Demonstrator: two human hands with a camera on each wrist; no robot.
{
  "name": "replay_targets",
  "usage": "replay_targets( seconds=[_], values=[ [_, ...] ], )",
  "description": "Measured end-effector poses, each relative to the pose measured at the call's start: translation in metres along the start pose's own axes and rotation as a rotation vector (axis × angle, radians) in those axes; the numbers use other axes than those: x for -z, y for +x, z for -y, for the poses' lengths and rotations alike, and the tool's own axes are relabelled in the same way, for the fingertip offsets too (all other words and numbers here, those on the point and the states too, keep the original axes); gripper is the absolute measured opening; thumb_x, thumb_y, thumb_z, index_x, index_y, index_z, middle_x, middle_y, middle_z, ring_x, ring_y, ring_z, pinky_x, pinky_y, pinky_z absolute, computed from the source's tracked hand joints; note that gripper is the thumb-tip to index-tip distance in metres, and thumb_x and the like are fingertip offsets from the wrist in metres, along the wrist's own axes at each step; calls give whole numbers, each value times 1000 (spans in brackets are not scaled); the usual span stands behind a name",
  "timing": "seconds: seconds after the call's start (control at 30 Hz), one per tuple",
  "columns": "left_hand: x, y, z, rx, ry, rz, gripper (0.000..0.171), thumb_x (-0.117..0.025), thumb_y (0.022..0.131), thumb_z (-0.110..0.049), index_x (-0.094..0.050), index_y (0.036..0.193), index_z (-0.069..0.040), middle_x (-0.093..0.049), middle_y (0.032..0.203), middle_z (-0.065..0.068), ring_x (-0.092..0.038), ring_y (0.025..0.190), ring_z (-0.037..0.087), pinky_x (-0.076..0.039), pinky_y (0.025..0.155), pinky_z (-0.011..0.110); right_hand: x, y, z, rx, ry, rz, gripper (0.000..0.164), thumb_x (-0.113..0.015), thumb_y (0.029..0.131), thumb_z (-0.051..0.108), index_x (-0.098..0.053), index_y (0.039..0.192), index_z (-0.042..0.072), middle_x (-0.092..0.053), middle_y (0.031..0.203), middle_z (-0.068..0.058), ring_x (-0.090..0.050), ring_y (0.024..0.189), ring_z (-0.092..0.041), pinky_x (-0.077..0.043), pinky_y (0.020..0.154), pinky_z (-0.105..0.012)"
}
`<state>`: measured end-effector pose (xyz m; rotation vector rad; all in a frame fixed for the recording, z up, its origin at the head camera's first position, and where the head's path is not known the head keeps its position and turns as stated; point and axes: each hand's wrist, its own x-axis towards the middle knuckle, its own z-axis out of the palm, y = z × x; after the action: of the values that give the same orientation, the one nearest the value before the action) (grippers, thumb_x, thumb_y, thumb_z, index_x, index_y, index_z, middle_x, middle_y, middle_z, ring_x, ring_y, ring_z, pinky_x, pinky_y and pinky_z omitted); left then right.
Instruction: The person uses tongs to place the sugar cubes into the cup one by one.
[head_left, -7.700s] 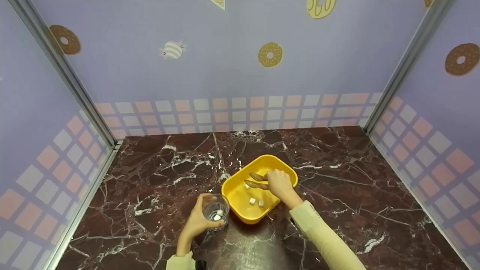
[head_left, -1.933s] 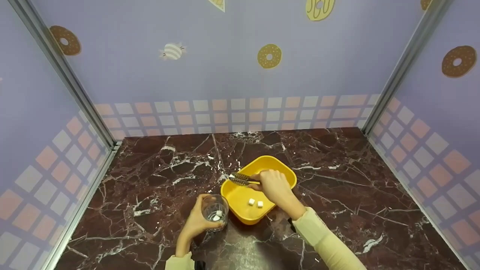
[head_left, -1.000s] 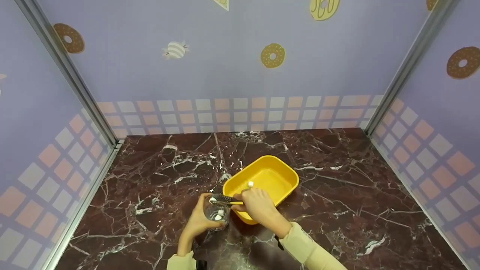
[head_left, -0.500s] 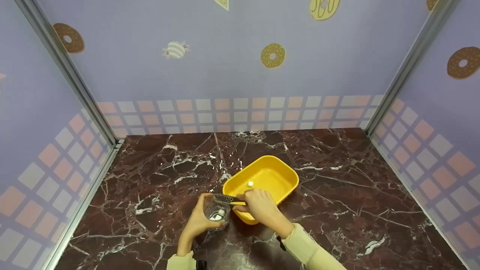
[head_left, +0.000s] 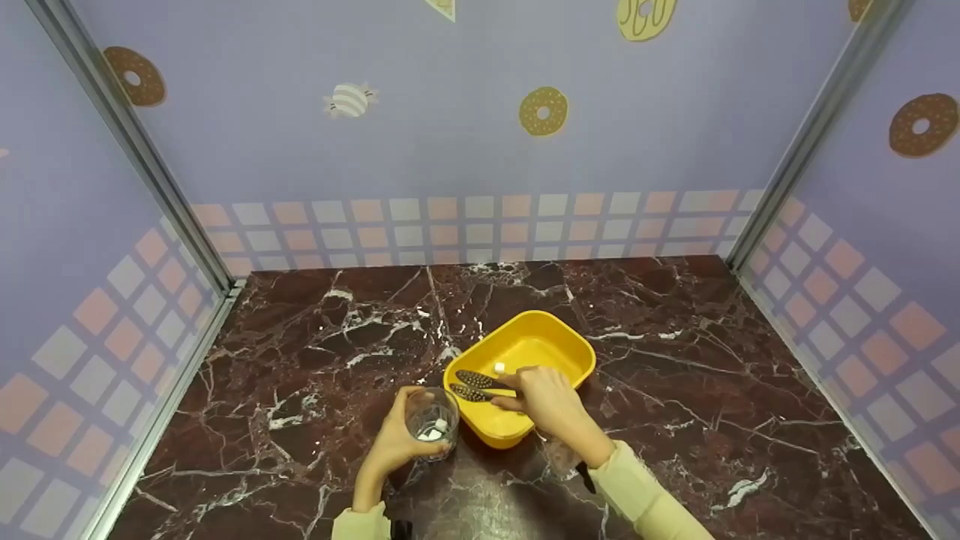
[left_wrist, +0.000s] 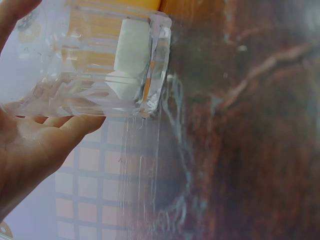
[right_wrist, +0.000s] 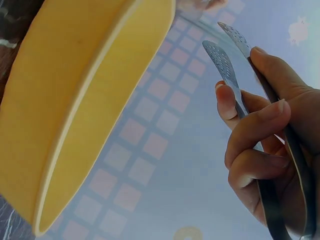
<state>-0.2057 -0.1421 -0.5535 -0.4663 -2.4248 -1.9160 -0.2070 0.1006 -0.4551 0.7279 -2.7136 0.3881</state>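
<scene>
My left hand (head_left: 394, 439) curls round a clear ribbed glass (left_wrist: 85, 60), fingers and thumb on opposite sides. Several white cubes (head_left: 432, 433) lie at its bottom. Metal tongs (right_wrist: 220, 57) with perforated tips are held in my right hand (head_left: 551, 401), their arms spread apart with nothing between the tips. In the head view the tongs reach over the left part of a yellow basin (head_left: 536, 321). A white cube (head_left: 500, 367) sits on the basin floor just beyond the tongs; my right hand hides part of that floor.
The basin stands right beside the glass on a dark red marbled tabletop (head_left: 300, 337). Small white specks dot the surface to the left of the basin. Lilac panels (head_left: 450, 150) with printed sweets enclose the back and both sides.
The tongs carried a white cube from the basin into the glass and released it there. My right hand then drew back over the basin, the tongs spreading. My left hand stayed put.
</scene>
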Motion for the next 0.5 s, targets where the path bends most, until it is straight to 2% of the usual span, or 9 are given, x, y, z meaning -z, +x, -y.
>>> replay_targets(
  seconds=[0.3, 0.5],
  values=[
    [0, -1, -1, 0, -2, -2, 83, -84, 49, -7, -38, 118, -2, -52, 119, 20, -46, 117, 35, -31, 106, 47, 0, 0, -25, -68, 14, 5, 20, -67, 72, 41, -68, 76, 22, -55, 58, 4, -48, 50, -16, -37, 44, -33],
    [0, -1, -1, 2, 0, -5, 83, -84, 49, -6, -38, 117, -2, -53, 120, 20, -46, 117, 36, -31, 106, 48, -5, 0, -41, -94, 17, -7, 20, -67, 72, 40, -68, 75, 20, -61, 61, 0, -56, 54, -22, -43, 47, -39]
  ],
)
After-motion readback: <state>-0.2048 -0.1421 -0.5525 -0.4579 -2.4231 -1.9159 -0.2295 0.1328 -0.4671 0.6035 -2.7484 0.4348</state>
